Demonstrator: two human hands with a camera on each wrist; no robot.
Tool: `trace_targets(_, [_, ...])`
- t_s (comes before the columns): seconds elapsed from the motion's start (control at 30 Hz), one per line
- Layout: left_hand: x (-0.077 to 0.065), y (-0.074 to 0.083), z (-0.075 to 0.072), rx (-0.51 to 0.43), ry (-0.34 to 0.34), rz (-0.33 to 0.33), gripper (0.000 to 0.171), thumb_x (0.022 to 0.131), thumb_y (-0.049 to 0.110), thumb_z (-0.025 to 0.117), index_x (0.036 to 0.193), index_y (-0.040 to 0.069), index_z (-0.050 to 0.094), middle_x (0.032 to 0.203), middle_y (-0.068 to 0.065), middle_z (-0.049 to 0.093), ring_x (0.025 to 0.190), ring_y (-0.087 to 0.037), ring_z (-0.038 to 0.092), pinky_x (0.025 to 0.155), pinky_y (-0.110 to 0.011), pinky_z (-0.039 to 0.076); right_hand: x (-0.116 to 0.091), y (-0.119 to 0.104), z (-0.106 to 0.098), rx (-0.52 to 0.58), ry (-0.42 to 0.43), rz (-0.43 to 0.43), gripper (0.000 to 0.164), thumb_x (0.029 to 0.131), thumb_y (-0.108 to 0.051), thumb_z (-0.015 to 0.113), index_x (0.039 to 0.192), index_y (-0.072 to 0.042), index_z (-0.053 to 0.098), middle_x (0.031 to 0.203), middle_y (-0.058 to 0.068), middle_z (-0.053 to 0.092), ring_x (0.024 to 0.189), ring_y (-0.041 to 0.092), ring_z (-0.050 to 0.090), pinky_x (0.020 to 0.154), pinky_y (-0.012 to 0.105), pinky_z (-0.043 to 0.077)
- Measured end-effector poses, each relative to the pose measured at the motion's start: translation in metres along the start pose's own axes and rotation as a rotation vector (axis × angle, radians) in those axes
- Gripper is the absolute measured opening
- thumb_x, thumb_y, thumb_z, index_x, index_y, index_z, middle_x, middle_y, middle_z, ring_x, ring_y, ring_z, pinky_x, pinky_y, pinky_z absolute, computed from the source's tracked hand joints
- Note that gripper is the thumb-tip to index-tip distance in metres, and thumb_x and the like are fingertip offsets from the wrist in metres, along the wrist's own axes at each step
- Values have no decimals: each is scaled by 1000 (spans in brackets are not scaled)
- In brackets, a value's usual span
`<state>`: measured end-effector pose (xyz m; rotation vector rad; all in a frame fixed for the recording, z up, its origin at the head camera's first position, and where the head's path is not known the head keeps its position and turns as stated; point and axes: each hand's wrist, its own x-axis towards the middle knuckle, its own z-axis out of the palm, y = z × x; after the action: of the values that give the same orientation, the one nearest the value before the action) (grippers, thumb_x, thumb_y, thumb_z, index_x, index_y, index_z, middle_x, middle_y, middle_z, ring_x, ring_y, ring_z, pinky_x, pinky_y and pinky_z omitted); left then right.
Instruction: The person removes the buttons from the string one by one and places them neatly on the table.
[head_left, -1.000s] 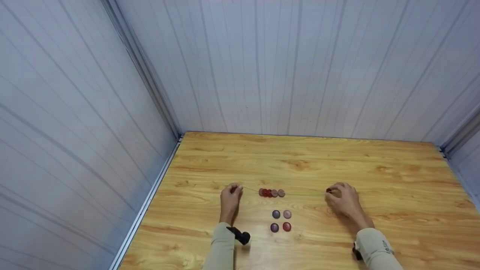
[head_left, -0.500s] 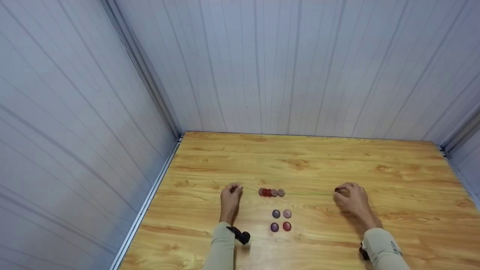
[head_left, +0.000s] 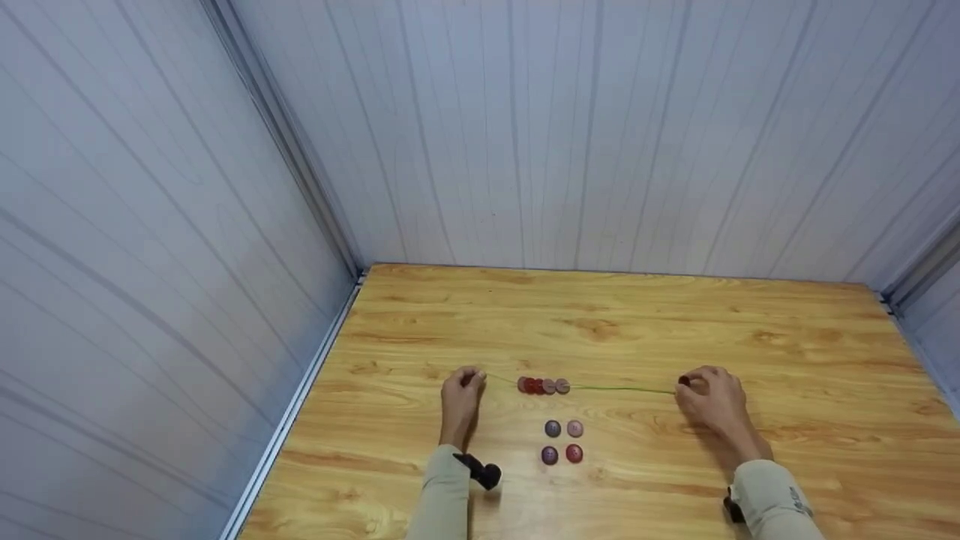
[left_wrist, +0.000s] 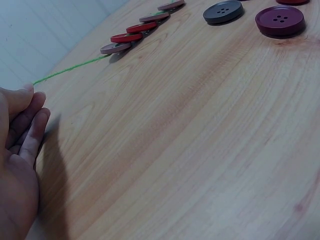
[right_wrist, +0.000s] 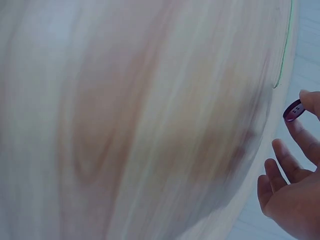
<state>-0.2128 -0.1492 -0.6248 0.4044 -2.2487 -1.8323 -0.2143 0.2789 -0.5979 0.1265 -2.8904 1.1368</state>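
Note:
My left hand (head_left: 460, 397) pinches one end of a thin green string (left_wrist: 72, 67) between thumb and fingertips. Along the string lies an overlapping row of threaded red and pinkish buttons (head_left: 540, 385). From that row the string runs right across the table to a loose end near my right hand (head_left: 714, 399). That hand pinches a dark purple button (right_wrist: 294, 110) between thumb and forefinger, its other fingers spread. In the right wrist view the string's tip is apart from this button.
Nearer the person lie a grey button (head_left: 553, 428), a pink button (head_left: 575, 428), a purple button (head_left: 550, 455) and a red button (head_left: 574, 453). They rest on the wooden table (head_left: 600, 307), with pale panel walls (head_left: 555, 135) behind and beside it.
My right hand has moved right with the purple button, and the string's right part now shows slack and lies short of it. My left hand and the row of buttons have stayed put.

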Motion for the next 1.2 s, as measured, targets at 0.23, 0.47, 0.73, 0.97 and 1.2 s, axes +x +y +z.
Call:
trace_targets(0.23, [0, -2, 0, 14, 2, 13, 10, 91, 11, 64, 91, 2, 68, 89, -8, 67, 82, -16, 59, 74, -29, 49, 1, -14, 7, -45, 9, -57, 34, 93, -25, 63, 112, 3, 62, 127, 29, 48, 117, 48, 39, 97, 62, 27])
trace_targets(0.47, [-1, -4, 0, -4, 4, 54, 8, 91, 9, 64, 89, 2, 67, 86, -8, 65, 79, -16, 59, 70, -27, 49, -3, -34, 21, -42, 9, -127, 30, 90, -22, 66, 109, 1, 64, 127, 27, 50, 120, 48, 37, 99, 62, 24])
trace_targets(0.73, [-1, -1, 0, -17, -18, -7, 10, 92, 12, 63, 92, 2, 67, 90, -10, 66, 81, -18, 59, 73, -28, 49, -11, -55, 42, -65, -7, -197, 22, 86, -21, 71, 103, -7, 68, 128, 22, 53, 122, 43, 39, 100, 62, 24])
trace_targets(0.97, [1, -1, 0, -7, 0, -11, 9, 91, 11, 65, 89, 3, 68, 86, -7, 65, 79, -15, 57, 74, -28, 48, -19, -69, 56, -84, -7, -263, 23, 83, -22, 75, 101, -8, 68, 124, 18, 56, 118, 39, 43, 98, 60, 28])
trace_targets(1.2, [0, -1, 0, -33, 2, -3, 9, 90, 10, 65, 89, 1, 67, 85, -8, 64, 78, -15, 57, 72, -28, 48, -25, -78, 69, -118, -18, -327, 20, 81, -23, 76, 97, -13, 69, 123, 15, 57, 117, 36, 44, 95, 59, 32])
